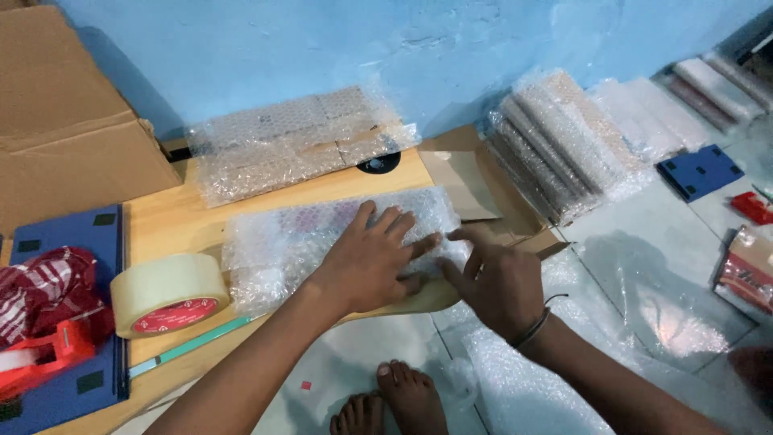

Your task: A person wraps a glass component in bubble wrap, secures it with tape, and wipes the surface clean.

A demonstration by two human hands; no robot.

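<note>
Bubble-wrapped flat package (322, 242) on wooden board, under both hands. Second wrapped bundle (298, 141) behind it, against blue wall. Row of wrapped parcels (555, 141) right; contents possibly boxes. Brown carton (64, 121) far left.

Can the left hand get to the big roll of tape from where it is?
Probably yes. The left hand lies flat on the bubble-wrapped parcel, and the tape roll stands just left of that parcel on the wooden board. Nothing lies between them.
</note>
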